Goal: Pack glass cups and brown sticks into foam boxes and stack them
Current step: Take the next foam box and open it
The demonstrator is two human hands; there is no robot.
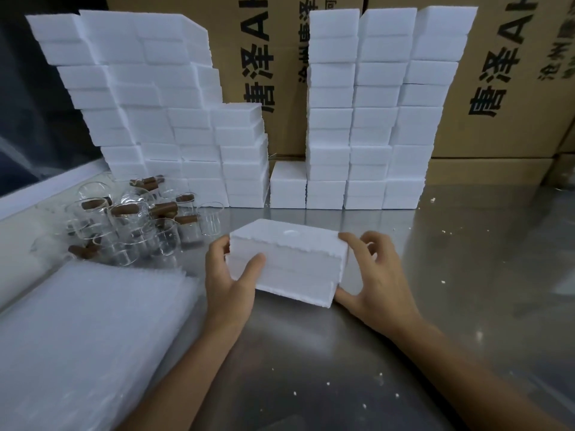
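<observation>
A packing workshop: stacked foam boxes (367,119) and printed cartons (497,88) line a steel table (435,275).

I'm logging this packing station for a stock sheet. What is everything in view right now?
foam box: one, white, closed, centre of table, held at both ends
stacked foam boxes: many, white, two blocks along the back
glass cups: a cluster, clear, left of the held box
brown sticks: several, among the cups
plastic sheets: a pile, translucent white, near left
cardboard cartons: brown, printed, behind the stacks
table: steel, flecked with foam crumbs
left hand: on the box's left end
right hand: on its right end
</observation>
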